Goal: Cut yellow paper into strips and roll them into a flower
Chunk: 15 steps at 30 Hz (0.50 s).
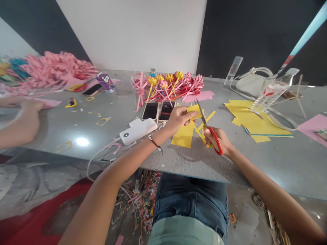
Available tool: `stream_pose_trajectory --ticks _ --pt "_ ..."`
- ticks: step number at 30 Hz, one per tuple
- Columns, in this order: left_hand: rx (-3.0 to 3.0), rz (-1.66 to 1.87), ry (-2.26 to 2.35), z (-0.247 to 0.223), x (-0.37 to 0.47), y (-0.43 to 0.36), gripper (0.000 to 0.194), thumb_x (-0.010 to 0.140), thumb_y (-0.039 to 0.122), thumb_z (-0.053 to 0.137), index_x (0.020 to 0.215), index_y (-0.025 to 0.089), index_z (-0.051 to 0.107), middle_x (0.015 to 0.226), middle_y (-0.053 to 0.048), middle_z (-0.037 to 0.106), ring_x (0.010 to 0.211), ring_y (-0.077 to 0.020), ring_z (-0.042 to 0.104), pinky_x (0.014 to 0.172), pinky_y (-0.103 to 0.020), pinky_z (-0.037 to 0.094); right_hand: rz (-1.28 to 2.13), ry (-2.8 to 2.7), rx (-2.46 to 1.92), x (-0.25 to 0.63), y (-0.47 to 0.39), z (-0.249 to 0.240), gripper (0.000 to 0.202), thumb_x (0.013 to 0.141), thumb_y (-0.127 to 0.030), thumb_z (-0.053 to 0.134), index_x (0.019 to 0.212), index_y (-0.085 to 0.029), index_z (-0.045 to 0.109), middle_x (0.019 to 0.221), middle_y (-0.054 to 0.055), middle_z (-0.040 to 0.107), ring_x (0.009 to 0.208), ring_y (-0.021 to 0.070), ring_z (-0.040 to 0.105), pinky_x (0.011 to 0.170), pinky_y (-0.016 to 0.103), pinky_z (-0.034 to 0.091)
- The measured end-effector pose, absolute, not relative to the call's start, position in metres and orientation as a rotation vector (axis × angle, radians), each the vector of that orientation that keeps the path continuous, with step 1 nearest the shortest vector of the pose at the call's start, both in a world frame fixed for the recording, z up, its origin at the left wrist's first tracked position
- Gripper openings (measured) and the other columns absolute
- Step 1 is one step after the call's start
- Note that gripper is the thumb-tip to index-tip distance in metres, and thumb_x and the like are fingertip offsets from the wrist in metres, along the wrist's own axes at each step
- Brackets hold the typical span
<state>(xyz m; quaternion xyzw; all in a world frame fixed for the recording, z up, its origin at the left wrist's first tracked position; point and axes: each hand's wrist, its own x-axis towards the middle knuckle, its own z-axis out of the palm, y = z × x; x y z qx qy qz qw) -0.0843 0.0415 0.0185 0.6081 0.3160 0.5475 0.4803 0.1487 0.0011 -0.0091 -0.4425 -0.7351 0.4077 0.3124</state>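
You pinch the yellow piece [193, 109] in your left hand [178, 118], its lower edge hidden behind your thumb. At four o'clock from it, your right hand [221, 136] curls round the scissors [205, 124], some fingers out of sight; the blades lie beside the piece, and whether they bite into it is hard to make out. At seven o'clock lies a sheet [182, 137], partly covered. At nine, a phone [167, 110] has a partly pixelated screen; farther along, a co-worker's blurred hand [30, 104], forearm cut off.
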Motion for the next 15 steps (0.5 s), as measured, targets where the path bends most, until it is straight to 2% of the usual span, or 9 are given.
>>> stream_pose_trajectory --ticks 4,15 --pt "1.483 1.342 0.777 0.0166 -0.0856 0.0441 0.032 0.091 0.037 0.078 0.071 0.018 0.061 0.070 -0.006 0.075 0.047 -0.0048 0.046 0.046 -0.024 0.029 1.099 -1.913 -1.162 0.1476 0.0003 -0.0088 0.067 0.094 -0.085 0.052 0.069 -0.023 0.050 0.062 0.002 0.055 0.058 0.0185 0.063 0.058 0.033 0.055" --pt "1.482 1.393 0.742 0.0144 -0.0894 0.0492 0.031 0.090 0.040 0.079 0.073 0.017 0.066 0.065 -0.002 0.069 0.047 -0.0044 0.044 0.047 -0.022 0.030 1.106 -1.892 -1.174 0.1478 0.0018 -0.0113 0.066 0.095 -0.083 0.053 0.068 -0.023 0.047 0.062 0.000 0.052 0.053 0.0158 0.060 0.055 0.030 0.054"
